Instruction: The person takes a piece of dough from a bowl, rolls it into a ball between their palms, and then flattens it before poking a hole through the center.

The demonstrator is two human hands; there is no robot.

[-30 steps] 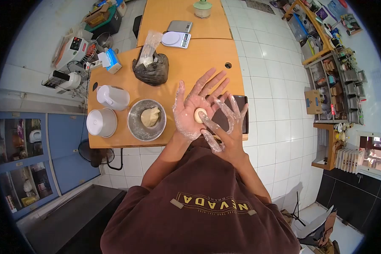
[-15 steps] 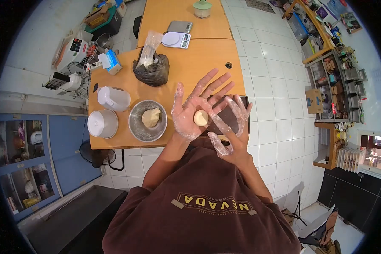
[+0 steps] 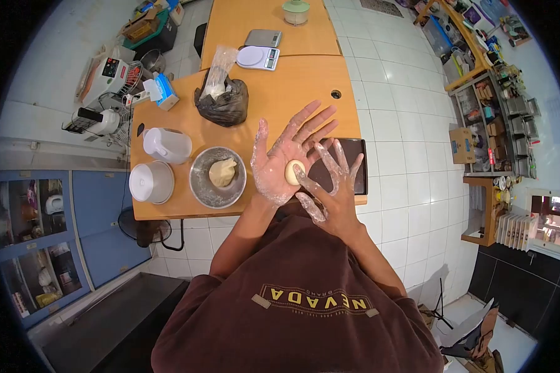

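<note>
Bearing a dough disc (image 3: pixel 290 173) on the left hand (image 3: pixel 277 168), opened flat; apparently touching it with the right hand (image 3: pixel 336 202), spread wide, gripping nothing; working near the tray (image 3: pixel 352 146).

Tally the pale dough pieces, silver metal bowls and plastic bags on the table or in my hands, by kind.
Dough: 2 (large pale dough lump; small round pale dough piece on your left palm)
Round silver metal bowl: 1
Bags: 2 (crumpled black plastic bag; clear plastic bag)
Total: 5
</note>
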